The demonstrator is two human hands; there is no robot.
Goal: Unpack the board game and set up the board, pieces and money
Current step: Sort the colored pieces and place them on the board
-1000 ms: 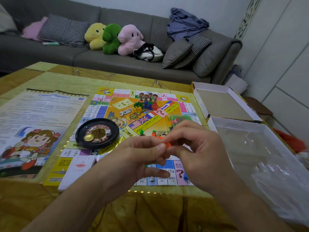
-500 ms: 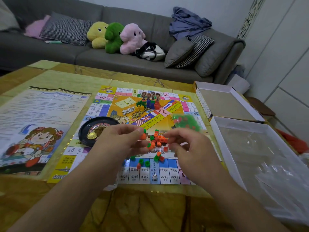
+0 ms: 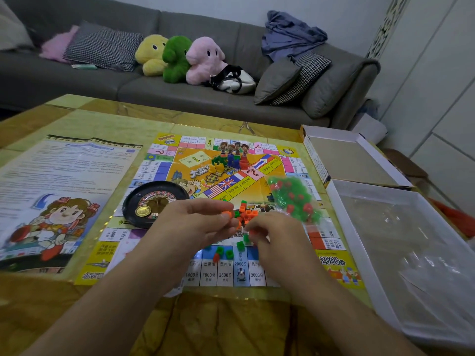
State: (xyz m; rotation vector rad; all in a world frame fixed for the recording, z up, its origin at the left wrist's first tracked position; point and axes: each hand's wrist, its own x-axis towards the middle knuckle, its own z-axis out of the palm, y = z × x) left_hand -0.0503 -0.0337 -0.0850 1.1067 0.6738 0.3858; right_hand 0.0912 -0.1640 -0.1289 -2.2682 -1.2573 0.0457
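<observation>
Head view: small orange plastic house [image 3: 226, 214] pinched in left hand [image 3: 195, 224] grip; right hand [image 3: 276, 236] pinching a red pc, approx. Loose orange/green pcs [image 3: 245, 214] piled at board centre, 12 o'clock of hands; could be scattered by a knuckle brush.

A yellow-green table [image 3: 108, 119] carries the game board [image 3: 267, 181], a rules sheet [image 3: 66, 181] and 2 box halves [image 3: 349, 160].

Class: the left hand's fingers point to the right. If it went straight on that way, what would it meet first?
Most likely the right hand, nearly touching the left hand over the small orange and green houses; depth is uncertain.
</observation>
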